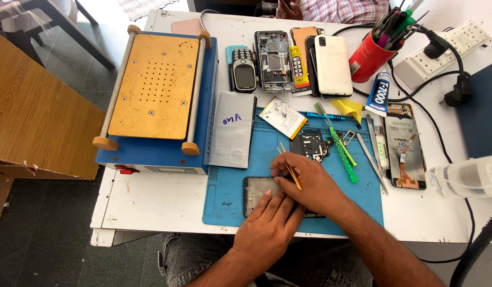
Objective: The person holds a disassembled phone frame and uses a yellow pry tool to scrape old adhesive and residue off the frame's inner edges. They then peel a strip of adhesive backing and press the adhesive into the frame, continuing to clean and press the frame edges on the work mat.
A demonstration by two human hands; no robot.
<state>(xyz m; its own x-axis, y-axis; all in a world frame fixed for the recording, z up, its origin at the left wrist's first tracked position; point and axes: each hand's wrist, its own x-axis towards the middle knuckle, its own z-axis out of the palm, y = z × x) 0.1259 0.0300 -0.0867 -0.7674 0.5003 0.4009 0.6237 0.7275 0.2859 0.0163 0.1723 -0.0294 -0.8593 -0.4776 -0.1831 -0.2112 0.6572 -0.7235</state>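
On the blue mat (230,196), two hands worked one phone frame (256,188).
The left hand (267,226) pressed it flat, fingers open; the right hand (310,183) pinched one pair of yellow tweezers (291,170).

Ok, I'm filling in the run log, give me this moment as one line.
left hand: steadies phone frame | right hand: holds yellow tweezers at frame | surface: blue mat

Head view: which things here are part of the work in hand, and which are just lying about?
In use:
left hand
right hand
yellow tweezers
opened phone frame
blue mat

Lying about:
hot-plate machine
white phone
green toothbrush
red pen cup
keypad phone
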